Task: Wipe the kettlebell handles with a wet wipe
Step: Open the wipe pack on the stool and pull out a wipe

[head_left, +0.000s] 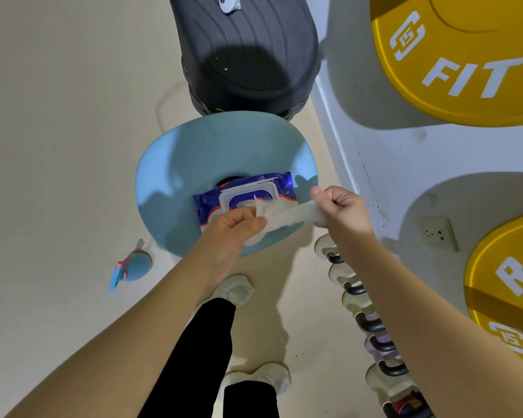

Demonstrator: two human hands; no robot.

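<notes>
A white wet wipe (287,217) is stretched between my two hands above a round blue stool (194,152). My left hand (233,230) pinches its left end, and my right hand (341,209) grips its right end. Under the wipe lies a blue wet wipe pack (272,184) with its white lid flipped open. A row of several kettlebells (372,321) with black handles runs along the wall at the lower right, under my right forearm.
A black ribbed bin (245,52) stands beyond the stool. Two yellow weight plates (453,70) lean on the white wall at right, beside a wall socket (437,233). A small blue spray bottle (132,268) sits on the floor at left. My shoes (236,289) are below.
</notes>
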